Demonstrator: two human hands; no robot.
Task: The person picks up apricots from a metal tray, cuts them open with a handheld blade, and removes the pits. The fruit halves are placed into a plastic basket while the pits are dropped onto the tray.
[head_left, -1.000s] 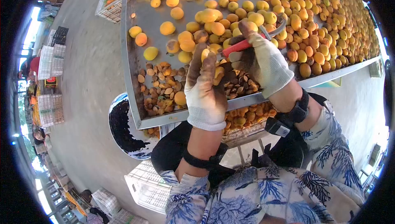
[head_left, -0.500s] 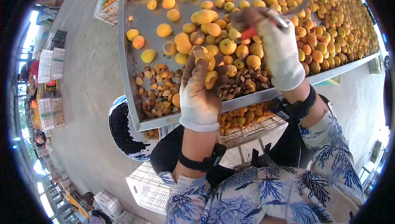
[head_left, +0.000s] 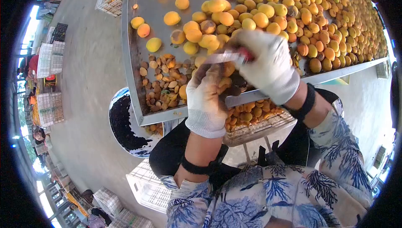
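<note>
My left hand (head_left: 207, 104), in a white glove with brown-stained fingers, is closed around an apricot (head_left: 226, 69) near the front edge of the metal-topped table (head_left: 164, 118). Gripped in my gloved right hand (head_left: 269, 65) is a knife (head_left: 226, 57) with a red handle. Its blade, blurred by motion, points left and overlaps the fingertips of my left hand and the fruit. Whole apricots (head_left: 171, 18) lie behind both hands. Left of my left hand, pits and brownish scraps (head_left: 161, 77) are heaped in the table's near corner.
Below the table edge, a crate (head_left: 251, 135) holds cut apricots. A basin (head_left: 114, 121) with dark contents stands by the near left corner, and a white plastic crate (head_left: 146, 188) sits on the floor. More crates (head_left: 51, 64) line the left side.
My right hand has swung left and toward me with the knife, from over the fruit to my left hand. The blade now crosses above the left fingers. The view has shifted slightly.
</note>
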